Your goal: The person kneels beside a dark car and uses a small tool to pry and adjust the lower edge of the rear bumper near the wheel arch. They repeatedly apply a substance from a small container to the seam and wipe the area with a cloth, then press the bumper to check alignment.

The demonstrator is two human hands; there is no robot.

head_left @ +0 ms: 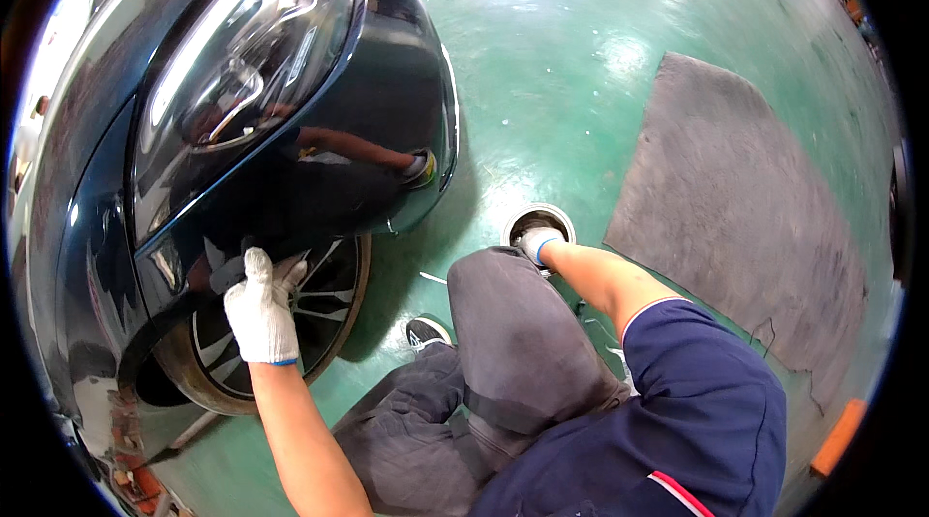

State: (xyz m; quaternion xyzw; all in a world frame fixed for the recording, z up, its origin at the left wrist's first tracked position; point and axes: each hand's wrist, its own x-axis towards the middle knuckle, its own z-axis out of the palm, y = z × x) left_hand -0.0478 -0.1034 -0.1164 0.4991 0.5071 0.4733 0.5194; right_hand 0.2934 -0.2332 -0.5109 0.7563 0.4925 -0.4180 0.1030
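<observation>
My left hand (261, 314), in a white knit glove with a blue cuff, is at the lower edge of a dark glossy car bumper (319, 168), just above the front wheel (324, 309). Its thumb points up and its fingers look curled. A small dark piece (227, 274) shows beside the thumb; I cannot make out what it is. My right hand (538, 242), gloved the same way, reaches down into a round, pale-rimmed bucket (570, 227) on the floor beside my knee. The bucket rim and the knee hide its fingers and whatever they touch.
The car's headlight (242, 81) and fender fill the left side. A worn grey mat (735, 188) lies on the green floor (542, 72) at the right. An orange block (838, 437) sits at the lower right. My bent knee (503, 314) is between both arms.
</observation>
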